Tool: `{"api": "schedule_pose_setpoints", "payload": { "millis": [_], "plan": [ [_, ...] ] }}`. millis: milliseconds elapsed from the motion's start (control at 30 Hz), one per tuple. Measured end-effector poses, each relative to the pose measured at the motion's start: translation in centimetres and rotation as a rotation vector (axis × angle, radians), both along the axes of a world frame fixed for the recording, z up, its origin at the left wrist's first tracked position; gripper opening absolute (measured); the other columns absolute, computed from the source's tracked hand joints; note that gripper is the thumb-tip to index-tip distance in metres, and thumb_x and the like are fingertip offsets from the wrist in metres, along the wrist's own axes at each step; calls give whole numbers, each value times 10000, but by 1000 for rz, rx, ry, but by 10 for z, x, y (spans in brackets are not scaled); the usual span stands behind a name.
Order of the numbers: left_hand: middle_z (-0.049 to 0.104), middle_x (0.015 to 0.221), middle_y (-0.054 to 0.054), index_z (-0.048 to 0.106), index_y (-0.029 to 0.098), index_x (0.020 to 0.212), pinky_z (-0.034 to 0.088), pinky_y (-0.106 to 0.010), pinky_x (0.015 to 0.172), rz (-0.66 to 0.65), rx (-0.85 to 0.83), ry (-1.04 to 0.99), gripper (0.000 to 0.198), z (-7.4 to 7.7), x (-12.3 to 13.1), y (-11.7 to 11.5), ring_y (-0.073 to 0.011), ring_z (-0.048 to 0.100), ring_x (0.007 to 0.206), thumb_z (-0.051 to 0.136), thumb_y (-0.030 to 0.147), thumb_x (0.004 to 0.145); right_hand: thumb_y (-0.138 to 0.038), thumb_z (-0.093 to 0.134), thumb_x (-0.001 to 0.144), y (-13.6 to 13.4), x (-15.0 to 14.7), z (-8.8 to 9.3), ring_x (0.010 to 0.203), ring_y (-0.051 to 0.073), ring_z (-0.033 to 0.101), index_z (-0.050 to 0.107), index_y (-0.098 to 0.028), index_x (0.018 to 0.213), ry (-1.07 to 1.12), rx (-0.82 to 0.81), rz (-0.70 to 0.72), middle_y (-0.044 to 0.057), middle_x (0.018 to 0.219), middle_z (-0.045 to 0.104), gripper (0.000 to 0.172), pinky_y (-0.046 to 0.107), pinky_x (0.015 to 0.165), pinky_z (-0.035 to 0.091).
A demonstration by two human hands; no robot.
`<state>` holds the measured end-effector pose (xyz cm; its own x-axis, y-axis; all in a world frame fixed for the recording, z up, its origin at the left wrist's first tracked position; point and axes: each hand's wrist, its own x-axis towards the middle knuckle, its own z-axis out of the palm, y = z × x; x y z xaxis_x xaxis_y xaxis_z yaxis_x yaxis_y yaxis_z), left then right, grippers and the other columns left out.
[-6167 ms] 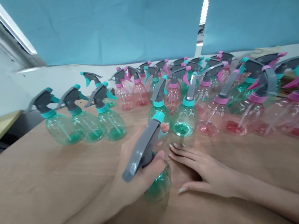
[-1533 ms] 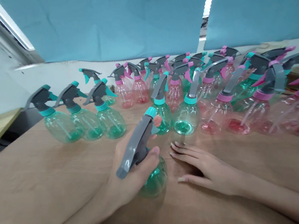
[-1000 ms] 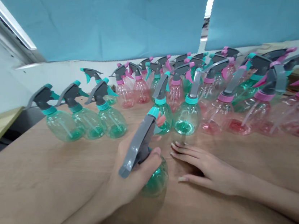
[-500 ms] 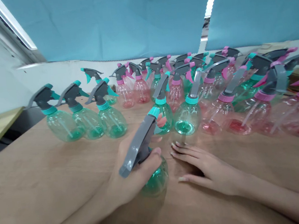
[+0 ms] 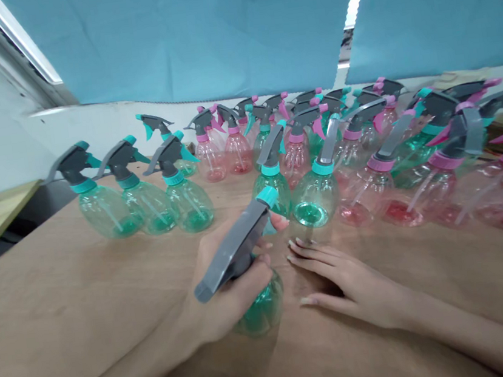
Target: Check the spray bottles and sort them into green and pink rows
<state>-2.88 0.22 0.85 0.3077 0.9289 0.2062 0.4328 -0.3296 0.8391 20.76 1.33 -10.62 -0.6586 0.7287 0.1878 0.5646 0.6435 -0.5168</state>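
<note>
My left hand (image 5: pixel 229 301) is wrapped round the neck of a green spray bottle (image 5: pixel 264 309) with a grey head and a teal nozzle. One finger reaches out by its trigger, and the fingers hide the collar. To the right, my right hand (image 5: pixel 359 285) lies on the wooden table (image 5: pixel 110 310) with its fingers spread and nothing in them. Just beyond the hands stand a green bottle (image 5: pixel 315 202) and another green bottle (image 5: pixel 272 186), both upright.
Three green spray bottles (image 5: pixel 189 202) stand in a row at the left. Several pink bottles (image 5: pixel 399 195) and green ones crowd the right and back. Behind hangs a blue cloth (image 5: pixel 214 34). A pale wooden board (image 5: pixel 2 213) is at the far left.
The spray head in my left hand has tilted slightly, its rear end shifting left and down and its nozzle a little to the right. My right hand has not moved.
</note>
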Motion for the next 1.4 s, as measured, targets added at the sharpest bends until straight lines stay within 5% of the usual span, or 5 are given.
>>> {"api": "schedule_pose_setpoints", "payload": {
  "millis": [367,567,733,933,1400],
  "plan": [
    [434,533,58,701,287,897,408,-278,479,68,-32,58,217,5,1,-2,-158,426,470,540,260,754,-541,537,941,1,0,2,1442,257,332,409,-215,1485,-55,-4,4,77,1560,376,647,486,1174,320],
    [660,795,12,665,241,809,500,-293,627,162,-25,34,124,6,4,-6,-178,603,680,558,257,749,-543,527,945,1,-1,2,1440,256,336,418,-208,1480,-66,-4,3,77,1558,376,640,487,1168,330],
    [643,800,25,614,234,810,474,-252,575,54,0,-86,49,1,1,-2,-147,572,657,577,252,784,-543,530,943,1,-1,2,1440,258,337,422,-189,1477,-67,-4,3,88,1558,375,650,489,1169,325],
    [624,748,27,602,239,1122,480,-298,605,81,-4,-30,294,-1,1,3,-163,557,604,599,358,853,-551,522,944,1,0,3,1442,262,331,411,-187,1484,-78,-9,2,88,1562,366,661,490,1172,316],
    [663,1278,14,548,300,1280,594,-289,844,84,127,-10,445,-17,4,6,-184,698,961,623,236,846,-582,489,947,0,-2,3,1448,250,320,429,-159,1471,-86,-9,6,90,1564,361,677,472,1177,309]
  ]
}}
